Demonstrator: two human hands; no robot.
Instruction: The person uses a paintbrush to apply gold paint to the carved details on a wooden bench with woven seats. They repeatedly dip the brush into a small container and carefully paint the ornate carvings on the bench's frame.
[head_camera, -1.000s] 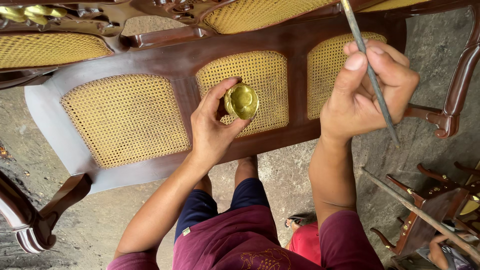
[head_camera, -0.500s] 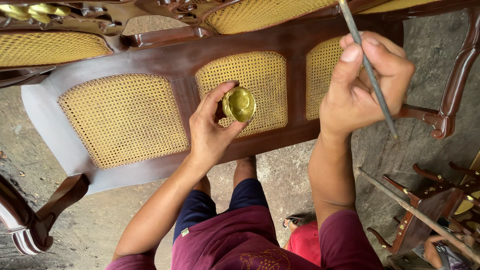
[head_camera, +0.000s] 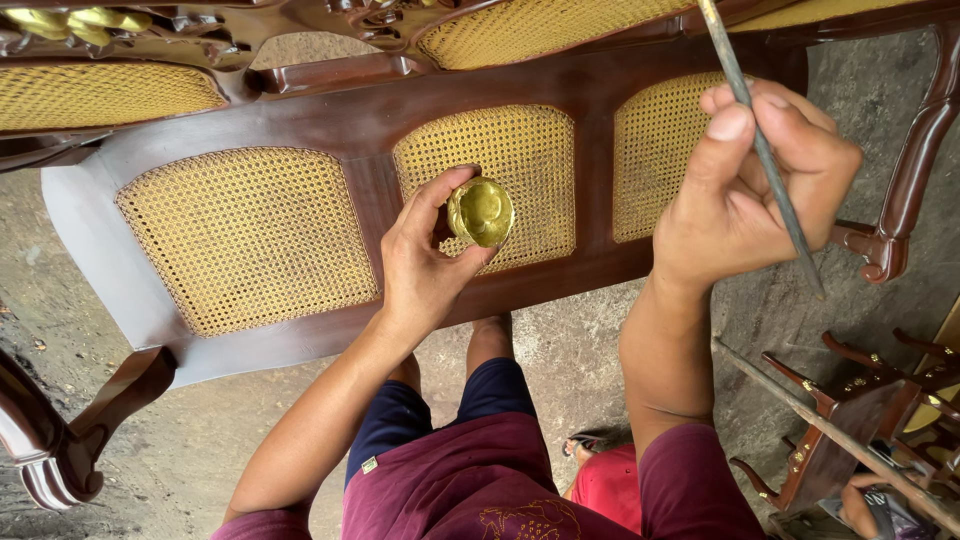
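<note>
While over the cane panel (head_camera: 250, 235): gold paint cup (head_camera: 481, 211) pinched in left hand (head_camera: 425, 265), brush (head_camera: 760, 145) gripped in right hand (head_camera: 745, 190).

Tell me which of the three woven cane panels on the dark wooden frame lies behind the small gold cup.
The middle cane panel: the left hand holds the small gold cup before it. The large left panel and the narrow right panel have no cup before them.

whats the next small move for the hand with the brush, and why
Probably bring the right hand down and left so the tip of the thin brush reaches the small gold-filled cup. The left hand holds that cup open toward the person over the dark wooden cane-panelled frame, while the brush's top end runs out of view, well away from it.
</note>
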